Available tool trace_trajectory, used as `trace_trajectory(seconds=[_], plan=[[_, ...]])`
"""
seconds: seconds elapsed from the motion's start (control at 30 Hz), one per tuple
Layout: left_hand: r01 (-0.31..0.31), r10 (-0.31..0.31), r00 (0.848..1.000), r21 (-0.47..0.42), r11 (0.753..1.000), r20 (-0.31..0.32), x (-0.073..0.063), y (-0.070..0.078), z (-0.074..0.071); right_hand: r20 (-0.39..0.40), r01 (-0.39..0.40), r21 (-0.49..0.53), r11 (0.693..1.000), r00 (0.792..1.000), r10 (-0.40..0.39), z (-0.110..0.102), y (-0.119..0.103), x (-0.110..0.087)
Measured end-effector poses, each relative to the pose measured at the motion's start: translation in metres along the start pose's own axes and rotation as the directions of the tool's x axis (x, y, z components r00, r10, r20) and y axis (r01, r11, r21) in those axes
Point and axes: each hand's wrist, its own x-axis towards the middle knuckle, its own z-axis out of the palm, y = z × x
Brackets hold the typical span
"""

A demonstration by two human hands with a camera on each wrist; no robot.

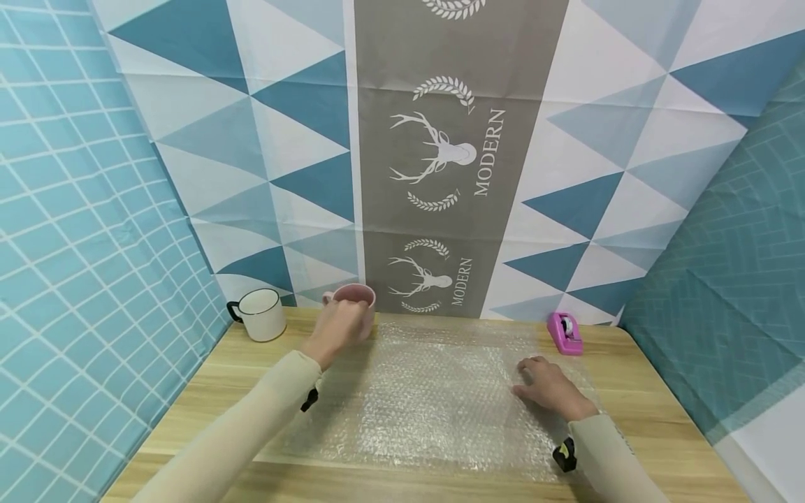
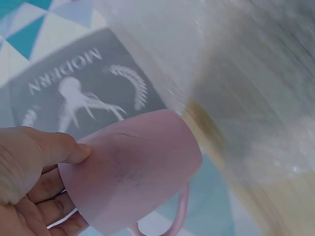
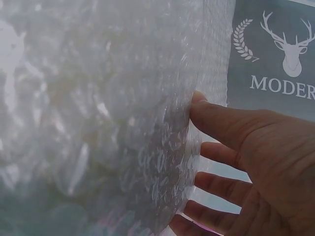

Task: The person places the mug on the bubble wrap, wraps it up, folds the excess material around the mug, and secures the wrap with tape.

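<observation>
At the back edge of the table, my left hand (image 1: 335, 331) grips a pink mug (image 2: 133, 172) near its rim, thumb on the outside and fingers on the inner side. Dark marks show on the mug's side, and its handle points away from the palm. My right hand (image 1: 548, 388) is low over the right part of a sheet of bubble wrap (image 1: 434, 391), its fingers loosely bent. In the right wrist view, the fingertips (image 3: 199, 179) are right at the wrap's surface, with nothing pinched between thumb and fingers.
A white mug (image 1: 264, 323) with a black rim and handle stands at the back left corner. At the back right sits a pink tape dispenser (image 1: 566, 335). Patterned cloth (image 1: 434, 161) hangs behind the wooden table (image 1: 233, 398), with blue tiled cloth (image 1: 82, 230) along the left.
</observation>
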Motion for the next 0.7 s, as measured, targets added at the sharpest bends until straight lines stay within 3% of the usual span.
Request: trace_trajectory(seconds=[0.37,0.7], plan=[[-0.059,0.061,0.993,-0.024,0.998,0.098,0.003,0.06,-0.015,0.0,0.003,0.013,1.0,1.0,-0.003,-0.001,0.0,-0.002],[-0.185,0.185,0.976,-0.009,0.983,0.111,-0.003,0.095,-0.005,0.004,-0.004,0.031,1.0,1.0,0.004,-0.002,0.0,-0.003]])
